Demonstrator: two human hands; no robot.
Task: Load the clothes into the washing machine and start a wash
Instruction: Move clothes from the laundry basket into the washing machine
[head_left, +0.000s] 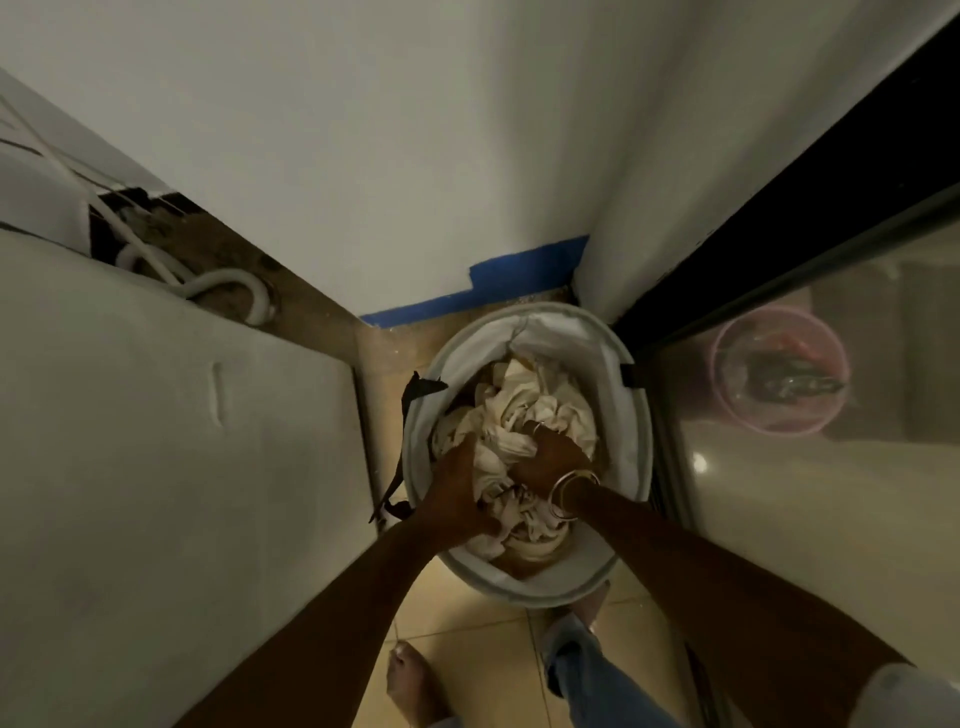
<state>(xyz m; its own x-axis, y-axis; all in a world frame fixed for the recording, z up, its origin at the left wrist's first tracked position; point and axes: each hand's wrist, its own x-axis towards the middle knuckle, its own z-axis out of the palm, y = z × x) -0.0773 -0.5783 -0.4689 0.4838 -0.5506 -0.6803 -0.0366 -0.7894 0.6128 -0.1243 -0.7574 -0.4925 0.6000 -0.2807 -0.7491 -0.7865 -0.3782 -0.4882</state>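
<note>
Beside hamper (524, 582), washing machine (171, 441), wall (415, 156).

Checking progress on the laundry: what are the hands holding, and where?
Both the left hand and right hand grip bunched folds of the pale cloth inside the basket.

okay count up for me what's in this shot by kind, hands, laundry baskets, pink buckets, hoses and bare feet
Hands: 2, left hand and right hand
Laundry baskets: 1
Pink buckets: 1
Hoses: 1
Bare feet: 1
Total: 6
</note>
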